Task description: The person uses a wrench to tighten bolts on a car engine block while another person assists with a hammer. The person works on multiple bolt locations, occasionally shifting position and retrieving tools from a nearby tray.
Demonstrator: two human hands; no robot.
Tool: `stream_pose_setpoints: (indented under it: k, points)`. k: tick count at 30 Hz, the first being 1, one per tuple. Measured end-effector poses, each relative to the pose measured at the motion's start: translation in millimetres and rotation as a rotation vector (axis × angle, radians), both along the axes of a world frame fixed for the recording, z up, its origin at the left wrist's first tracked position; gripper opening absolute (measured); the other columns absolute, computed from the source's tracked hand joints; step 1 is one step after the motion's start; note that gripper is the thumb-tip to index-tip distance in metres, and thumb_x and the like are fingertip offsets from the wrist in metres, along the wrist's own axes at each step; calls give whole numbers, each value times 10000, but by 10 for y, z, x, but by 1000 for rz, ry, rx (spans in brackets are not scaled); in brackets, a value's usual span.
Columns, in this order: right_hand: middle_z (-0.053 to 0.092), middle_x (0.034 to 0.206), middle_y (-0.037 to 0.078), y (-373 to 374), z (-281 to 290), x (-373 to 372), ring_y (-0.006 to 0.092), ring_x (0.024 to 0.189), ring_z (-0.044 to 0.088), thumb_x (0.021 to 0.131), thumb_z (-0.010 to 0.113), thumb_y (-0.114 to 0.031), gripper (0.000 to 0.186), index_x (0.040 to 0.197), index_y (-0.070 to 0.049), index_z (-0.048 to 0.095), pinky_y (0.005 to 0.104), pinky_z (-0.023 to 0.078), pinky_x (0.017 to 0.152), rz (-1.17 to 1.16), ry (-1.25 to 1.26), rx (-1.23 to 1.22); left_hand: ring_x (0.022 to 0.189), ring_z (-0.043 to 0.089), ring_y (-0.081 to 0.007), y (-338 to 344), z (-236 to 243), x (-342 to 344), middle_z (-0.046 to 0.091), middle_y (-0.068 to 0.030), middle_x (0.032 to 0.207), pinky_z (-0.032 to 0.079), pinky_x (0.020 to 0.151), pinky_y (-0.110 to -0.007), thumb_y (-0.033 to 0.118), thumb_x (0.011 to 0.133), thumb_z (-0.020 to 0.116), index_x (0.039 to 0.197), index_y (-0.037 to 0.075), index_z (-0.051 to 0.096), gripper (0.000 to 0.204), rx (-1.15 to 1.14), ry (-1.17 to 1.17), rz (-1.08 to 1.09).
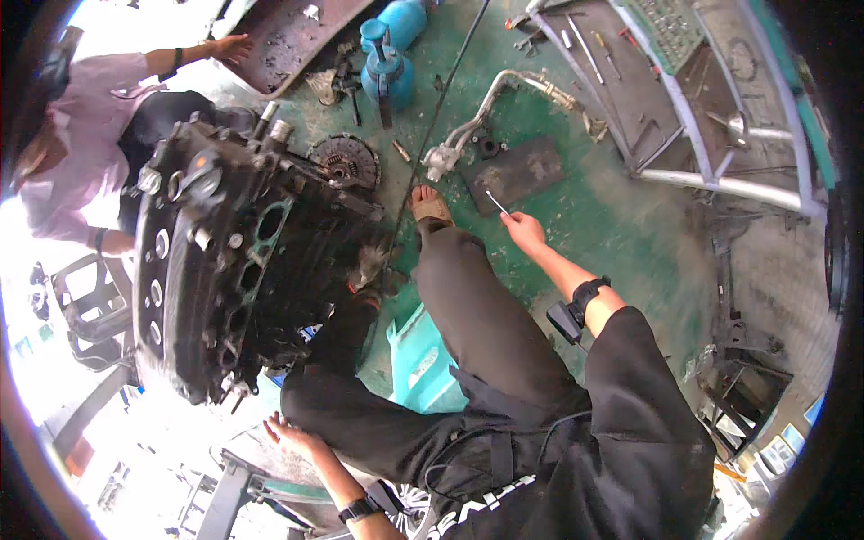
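Observation:
My right hand (522, 229) is closed on a thin metal wrench (496, 201), held out right of my right leg, above a dark flat pad (517, 166). A large dirty engine (211, 252) fills the space left of my legs, with a round clutch assembly (345, 155) behind it. My left hand (292, 436) is low, near my left knee and below the engine, with fingers apart and nothing visible in them. A bent metal pipe assembly (484, 112) lies on the green floor. A teal plastic object (414, 355) shows between my legs.
A co-worker (85, 162) at left has a hand by a metal tray (279, 40). Two blue containers (387, 76) stand at the back. A metal frame cart with tools (675, 153) is at upper right, a black metal frame (747, 405) at lower right. A black cable crosses the floor.

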State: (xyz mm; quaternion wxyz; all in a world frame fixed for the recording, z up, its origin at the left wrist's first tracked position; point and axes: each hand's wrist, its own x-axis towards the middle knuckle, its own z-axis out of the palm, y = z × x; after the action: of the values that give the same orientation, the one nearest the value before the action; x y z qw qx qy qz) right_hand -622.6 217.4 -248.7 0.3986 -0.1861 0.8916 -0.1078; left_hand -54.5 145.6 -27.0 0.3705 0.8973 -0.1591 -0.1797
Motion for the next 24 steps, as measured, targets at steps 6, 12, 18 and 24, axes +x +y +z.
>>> stream_pose_setpoints:
  k: [6,12,18,24]
  points:
    - [685,835,99,524,867,128,214,800,634,933,569,-448,396,972,-73,689,363,475,715,-119,81,-330,1108,586,-331,172,-175,181,586,-168,1280,468,925,-461,297,927,576,1402,141,413,526,-277,273,-22]
    - [521,657,-48,114,2042,153,36,611,464,963,605,-255,214,983,-58,684,224,373,543,40,3,-668,970,645,-250,-229,2,417,653,-153,1134,502,867,-366,271,886,674,1308,-40,518,547,-391,-79,-196]
    - [519,676,-71,-675,2878,1222,17,579,441,983,577,-223,170,1009,-87,676,195,351,503,225,-242,-825,1153,552,-352,-1285,587,587,599,-220,1235,410,1005,-423,326,852,663,1347,-33,472,641,-464,-355,-118]
    - [565,677,-34,-1387,2911,2791,50,549,517,986,561,-237,183,975,-77,649,215,431,488,355,-574,-694,1101,584,-383,-1943,834,442,585,-216,1227,455,953,-467,411,840,655,1389,106,442,663,-83,-298,11]
